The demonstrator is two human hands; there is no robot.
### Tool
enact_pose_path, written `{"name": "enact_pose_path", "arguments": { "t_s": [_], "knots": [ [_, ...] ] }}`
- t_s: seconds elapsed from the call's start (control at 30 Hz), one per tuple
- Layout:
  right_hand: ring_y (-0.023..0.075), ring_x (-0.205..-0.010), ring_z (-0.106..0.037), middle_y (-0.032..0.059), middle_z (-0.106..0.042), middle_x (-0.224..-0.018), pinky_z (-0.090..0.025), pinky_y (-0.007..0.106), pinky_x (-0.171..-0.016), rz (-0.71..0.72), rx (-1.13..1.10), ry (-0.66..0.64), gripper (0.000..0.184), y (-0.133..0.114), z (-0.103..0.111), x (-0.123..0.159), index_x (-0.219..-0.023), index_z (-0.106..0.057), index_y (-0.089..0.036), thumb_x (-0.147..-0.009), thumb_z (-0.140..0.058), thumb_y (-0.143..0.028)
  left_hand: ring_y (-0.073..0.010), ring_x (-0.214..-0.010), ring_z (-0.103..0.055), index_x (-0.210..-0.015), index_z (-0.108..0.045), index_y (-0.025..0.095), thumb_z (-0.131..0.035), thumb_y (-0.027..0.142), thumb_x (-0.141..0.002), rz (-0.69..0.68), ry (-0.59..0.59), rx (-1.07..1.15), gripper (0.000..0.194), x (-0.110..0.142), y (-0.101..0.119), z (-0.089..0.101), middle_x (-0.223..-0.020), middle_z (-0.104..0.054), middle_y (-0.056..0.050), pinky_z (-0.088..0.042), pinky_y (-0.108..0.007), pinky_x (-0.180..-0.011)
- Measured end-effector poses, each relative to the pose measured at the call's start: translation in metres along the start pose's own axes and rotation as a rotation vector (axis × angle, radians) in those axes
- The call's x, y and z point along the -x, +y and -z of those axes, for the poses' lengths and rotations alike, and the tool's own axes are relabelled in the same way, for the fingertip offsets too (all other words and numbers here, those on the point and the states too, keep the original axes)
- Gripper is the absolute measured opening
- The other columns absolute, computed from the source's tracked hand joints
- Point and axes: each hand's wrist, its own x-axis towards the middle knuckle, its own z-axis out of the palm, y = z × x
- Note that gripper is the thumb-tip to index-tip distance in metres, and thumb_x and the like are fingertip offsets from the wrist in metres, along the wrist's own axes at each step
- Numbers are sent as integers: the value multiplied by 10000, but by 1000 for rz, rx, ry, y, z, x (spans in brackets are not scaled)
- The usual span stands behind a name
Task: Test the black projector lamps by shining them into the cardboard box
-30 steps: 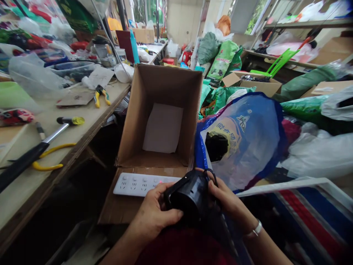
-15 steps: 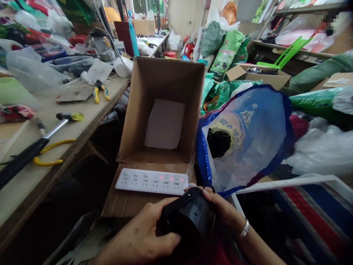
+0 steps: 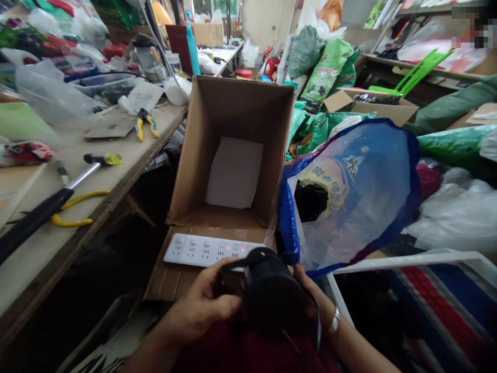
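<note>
Both my hands hold a round black plastic housing (image 3: 269, 292) in front of my body, and a thin black cord hangs from it. My left hand (image 3: 200, 305) grips its left side, and my right hand (image 3: 310, 295), with a metal bracelet at the wrist, holds its right side. Just beyond them, a white power strip (image 3: 209, 249) with several sockets and small red lights lies on a flattened cardboard flap (image 3: 166, 280). The housing hides the strip's right end.
An open cardboard box (image 3: 233, 150) stands past the strip, with white paper inside. To its right sits a blue-edged clear plastic bag (image 3: 361, 197) holding something black. A cluttered wooden workbench (image 3: 116, 155) with pliers and tools runs along the left.
The black housing has risen and now covers the strip's right end. My hands have turned it slightly, and the view has shifted a little.
</note>
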Motion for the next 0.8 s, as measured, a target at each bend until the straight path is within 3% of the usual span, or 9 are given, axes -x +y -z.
{"name": "enact_pose_path", "arguments": {
  "t_s": [0.07,0.13,0.2,0.27,0.33,0.47,0.57,0.67,0.8],
  "knots": [
    [212,-814,-650,69,-700,-871,-478,323,-800,55,171,-170,673,-1,10,5,-1001,-689,-181,-492,-790,-608,-171,-667,-649,-961,-711,225,-796,201,-578,-65,212,-18,393,8,17,5,-749,-698,-30,-530,-225,-577],
    [255,-933,-628,84,-684,-961,-444,365,-875,-37,369,-305,739,1,21,10,-1034,-679,-179,-400,-864,-512,-200,-675,-666,-933,-719,245,-819,211,-536,-139,410,-24,410,15,34,12,-766,-710,-25,-550,-239,-546],
    [254,-955,-613,78,-675,-979,-440,363,-872,-103,583,-281,619,7,27,12,-1011,-684,-170,-493,-848,-468,-219,-662,-674,-897,-726,243,-845,212,-482,-203,531,-41,433,20,47,19,-772,-721,-22,-569,-258,-528],
    [222,-880,-610,61,-675,-899,-454,331,-807,-55,820,-170,395,16,27,12,-931,-695,-158,-701,-715,-478,-237,-674,-682,-882,-726,233,-851,199,-460,-235,585,-60,441,24,54,24,-789,-730,-25,-592,-293,-562],
    [190,-789,-586,46,-653,-814,-453,297,-728,60,1066,-114,288,24,23,12,-830,-687,-156,-843,-572,-420,-250,-717,-692,-903,-719,237,-834,184,-492,-249,596,-67,430,27,57,25,-834,-738,-30,-605,-327,-623],
    [175,-757,-537,57,-613,-836,-422,271,-667,295,1449,-82,250,17,5,16,-667,-630,-165,-874,-526,-258,-264,-734,-698,-909,-712,240,-836,193,-500,-261,587,-54,430,31,59,20,-850,-745,-35,-613,-384,-672],
    [162,-701,-534,49,-606,-774,-431,261,-634,378,1371,12,274,-5,-11,17,-664,-603,-176,-896,-481,-254,-251,-672,-695,-844,-710,216,-856,219,-471,-275,617,-26,401,32,62,23,-829,-750,-43,-620,-384,-627],
    [170,-680,-545,31,-585,-685,-461,266,-622,483,1192,126,250,-23,-20,2,-686,-602,-178,-876,-518,-318,-215,-636,-682,-841,-697,188,-792,191,-592,-318,607,-22,266,29,61,35,-776,-744,-44,-617,-405,-654],
    [169,-639,-562,37,-586,-682,-484,287,-593,619,1096,216,249,-22,-10,-39,-733,-613,-166,-851,-533,-370,-187,-623,-664,-796,-673,171,-696,137,-708,-325,526,30,98,20,54,45,-630,-697,-11,-600,-467,-699]
  ]
}}
